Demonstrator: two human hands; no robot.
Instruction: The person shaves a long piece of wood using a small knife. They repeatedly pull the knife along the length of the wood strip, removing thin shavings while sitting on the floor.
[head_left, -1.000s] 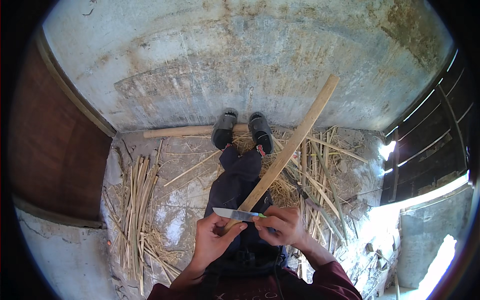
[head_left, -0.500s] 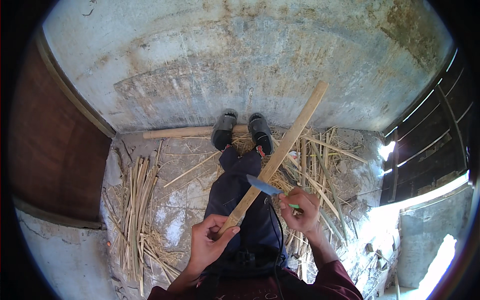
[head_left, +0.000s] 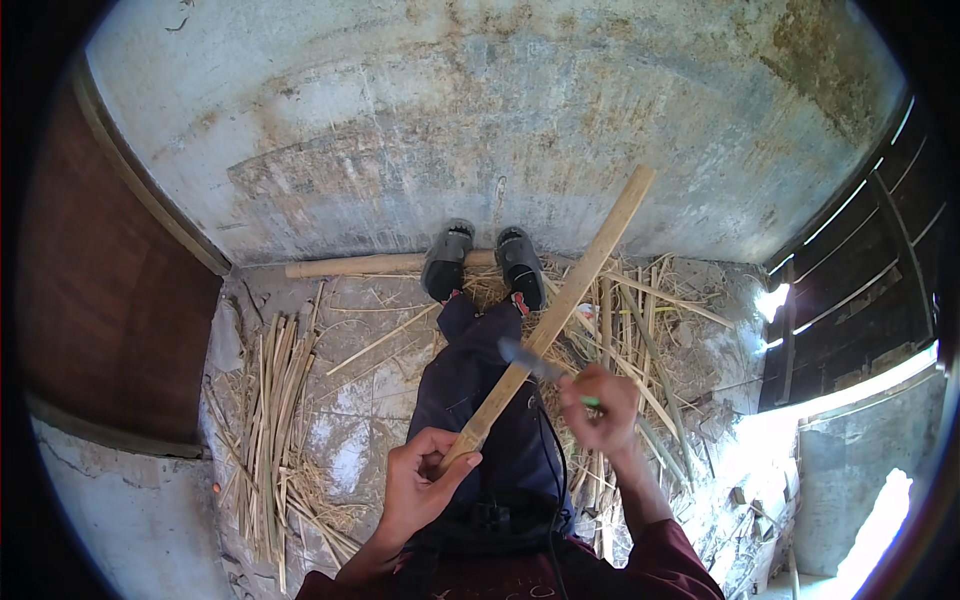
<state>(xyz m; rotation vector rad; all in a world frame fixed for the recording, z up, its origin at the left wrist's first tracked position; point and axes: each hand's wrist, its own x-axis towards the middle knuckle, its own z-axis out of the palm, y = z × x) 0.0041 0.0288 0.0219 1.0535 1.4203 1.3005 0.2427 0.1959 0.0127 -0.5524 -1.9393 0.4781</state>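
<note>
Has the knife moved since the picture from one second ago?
Yes: judged against the wall ahead, the knife in the right hand is now farther up the picture, nearer that wall, and slightly right.

a stained pale wall (head_left: 480, 120) stands between a brown panel (head_left: 120, 280) at left and dark boards (head_left: 850, 345) at right.

A strip (head_left: 588, 270) slants from the left hand (head_left: 425, 482) over the person's legs (head_left: 450, 385), the knife (head_left: 514, 352) in the right hand (head_left: 602, 408) across it; sticks (head_left: 270, 420) lie on the floor (head_left: 345, 460) to left and right, a wall (head_left: 400, 130) ahead.
</note>
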